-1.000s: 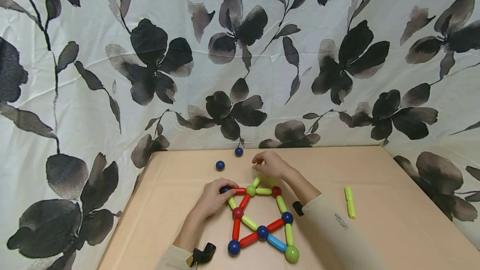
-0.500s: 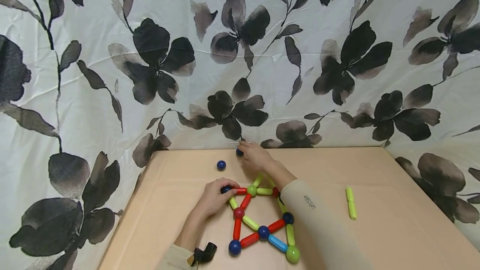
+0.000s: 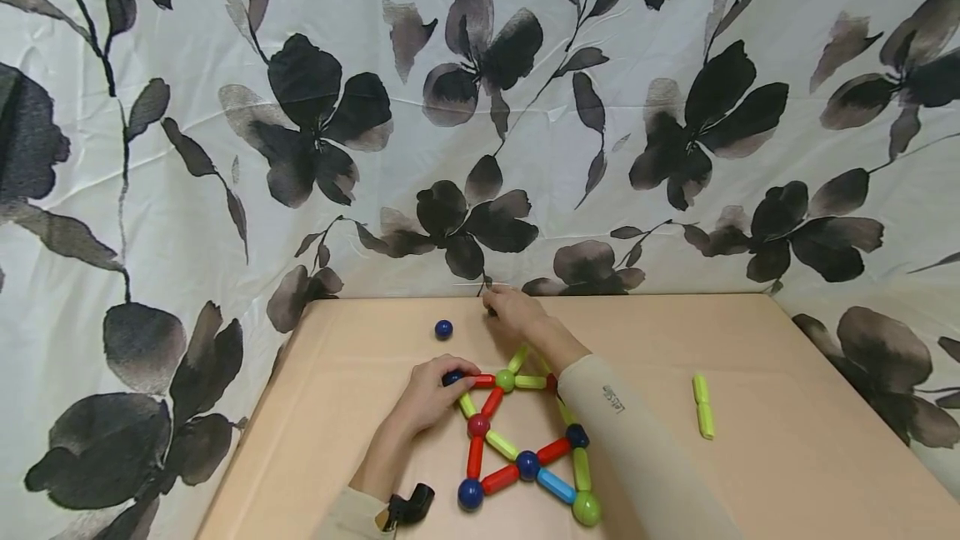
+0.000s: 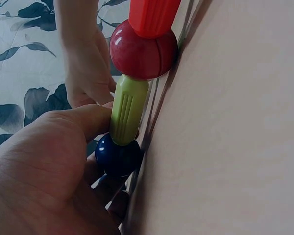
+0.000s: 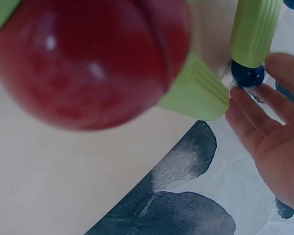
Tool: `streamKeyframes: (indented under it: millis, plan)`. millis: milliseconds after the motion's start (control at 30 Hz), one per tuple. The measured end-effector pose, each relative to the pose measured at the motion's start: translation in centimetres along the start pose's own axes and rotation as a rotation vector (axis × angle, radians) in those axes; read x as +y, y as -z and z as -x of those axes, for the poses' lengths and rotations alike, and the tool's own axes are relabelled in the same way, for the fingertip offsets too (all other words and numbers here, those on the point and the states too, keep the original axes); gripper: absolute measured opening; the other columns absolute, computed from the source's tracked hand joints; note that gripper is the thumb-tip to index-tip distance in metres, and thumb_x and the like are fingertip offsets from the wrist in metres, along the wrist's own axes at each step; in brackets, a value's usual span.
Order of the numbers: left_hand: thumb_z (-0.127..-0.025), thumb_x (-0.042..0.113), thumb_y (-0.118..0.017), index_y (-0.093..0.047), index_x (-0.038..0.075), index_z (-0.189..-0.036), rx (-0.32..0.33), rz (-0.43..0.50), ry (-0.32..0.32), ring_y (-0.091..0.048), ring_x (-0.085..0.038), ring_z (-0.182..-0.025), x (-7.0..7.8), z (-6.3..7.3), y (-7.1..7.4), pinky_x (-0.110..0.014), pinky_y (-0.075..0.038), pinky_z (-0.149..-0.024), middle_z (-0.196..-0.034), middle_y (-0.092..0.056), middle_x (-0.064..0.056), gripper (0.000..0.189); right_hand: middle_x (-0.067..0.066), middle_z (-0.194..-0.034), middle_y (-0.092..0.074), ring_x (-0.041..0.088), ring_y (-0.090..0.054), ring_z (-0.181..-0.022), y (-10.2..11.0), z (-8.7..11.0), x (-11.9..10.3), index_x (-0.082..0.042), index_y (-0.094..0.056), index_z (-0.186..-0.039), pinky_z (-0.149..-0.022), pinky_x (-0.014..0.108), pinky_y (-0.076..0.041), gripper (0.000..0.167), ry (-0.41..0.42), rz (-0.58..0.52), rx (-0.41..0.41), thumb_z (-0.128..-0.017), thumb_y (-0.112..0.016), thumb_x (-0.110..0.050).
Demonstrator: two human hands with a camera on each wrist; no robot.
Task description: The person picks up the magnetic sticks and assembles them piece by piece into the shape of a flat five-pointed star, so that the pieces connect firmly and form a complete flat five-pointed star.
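A flat frame of coloured magnetic rods and balls lies on the table, with red, green and blue rods joining balls such as the red ball (image 3: 478,425). My left hand (image 3: 429,394) grips the blue ball (image 3: 451,378) at its far left corner; in the left wrist view the thumb lies along the green rod (image 4: 128,110) beside that ball (image 4: 117,155). Beyond the frame, near the table's back edge, my right hand (image 3: 517,312) pinches a loose dark blue ball (image 5: 247,73), mostly hidden by the fingers in the head view.
Another loose blue ball (image 3: 443,329) sits left of my right hand. Two green rods (image 3: 703,407), end to end, lie on the right of the table (image 3: 795,457). A floral cloth (image 3: 570,148) hangs behind the back edge. My right forearm covers the frame's right side.
My right hand has moved left and back from above the frame to the farther loose blue ball and taken hold of it. The left hand stays on its ball.
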State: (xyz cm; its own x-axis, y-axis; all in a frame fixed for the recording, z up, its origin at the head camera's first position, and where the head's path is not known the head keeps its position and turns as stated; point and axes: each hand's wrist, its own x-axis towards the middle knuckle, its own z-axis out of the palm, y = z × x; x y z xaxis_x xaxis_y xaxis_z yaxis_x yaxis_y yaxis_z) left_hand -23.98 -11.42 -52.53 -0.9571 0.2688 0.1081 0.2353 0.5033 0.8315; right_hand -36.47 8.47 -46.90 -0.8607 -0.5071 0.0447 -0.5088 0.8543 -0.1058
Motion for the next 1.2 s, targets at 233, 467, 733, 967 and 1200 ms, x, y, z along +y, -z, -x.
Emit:
streamKeyframes:
  millis: [233, 467, 733, 967, 1200]
  plan:
    - [-0.100, 0.025, -0.071, -0.078, 0.029, -0.110, 0.002, 0.008, 0.006, -0.064, -0.018, -0.116, 0.0, 0.0, 0.0, -0.051, -0.046, -0.109, -0.112, -0.073, 0.011, 0.012, 0.004, -0.128, -0.070, 0.023, -0.066, -0.114, 0.2, 0.7, 0.6, -0.020, -0.070, -0.130, -0.100, 0.046, -0.055, 0.031, -0.049, -0.041, -0.136, -0.099, -0.070, -0.017]
    - [-0.100, 0.025, -0.071, -0.077, 0.029, -0.108, 0.016, -0.001, 0.001, -0.063, -0.018, -0.112, 0.2, 0.1, 0.2, -0.050, -0.047, -0.107, -0.111, -0.072, 0.011, 0.011, 0.008, -0.119, -0.068, 0.024, -0.062, -0.105, 1.2, 2.8, 3.5, -0.011, -0.069, -0.130, -0.096, 0.043, -0.054, 0.032, -0.121, -0.476, -0.139, -0.100, -0.066, -0.023]
    - [-0.100, 0.024, -0.071, -0.078, 0.026, -0.110, 0.002, 0.006, 0.013, -0.063, -0.017, -0.111, 0.3, 0.2, 0.1, -0.049, -0.047, -0.105, -0.111, -0.072, 0.009, 0.012, 0.001, -0.086, -0.065, 0.015, -0.053, -0.067, 1.5, 4.9, 6.0, -0.004, -0.073, -0.116, -0.061, 0.028, -0.047, 0.023, -0.131, -0.619, -0.268, -0.099, -0.061, -0.014]
    - [-0.100, 0.024, -0.070, -0.078, 0.026, -0.109, 0.004, 0.009, -0.005, -0.063, -0.019, -0.114, 0.2, 0.3, 0.2, -0.052, -0.047, -0.107, -0.111, -0.073, 0.008, 0.012, 0.005, -0.094, -0.065, 0.020, -0.061, -0.073, 1.9, 5.9, 5.8, -0.006, -0.073, -0.121, -0.067, 0.030, -0.053, 0.024, -0.098, -0.596, -0.354, -0.100, -0.064, -0.014]
    - [-0.101, 0.025, -0.070, -0.078, 0.027, -0.110, -0.010, 0.009, 0.010, -0.064, -0.021, -0.116, 0.2, 0.5, 0.3, -0.053, -0.047, -0.108, -0.114, -0.073, 0.008, 0.012, 0.010, -0.112, -0.065, 0.020, -0.061, -0.077, 2.0, 6.4, 5.0, -0.006, -0.069, -0.134, -0.071, 0.032, -0.054, 0.040, -0.055, -0.611, -0.373, -0.095, -0.064, -0.007]
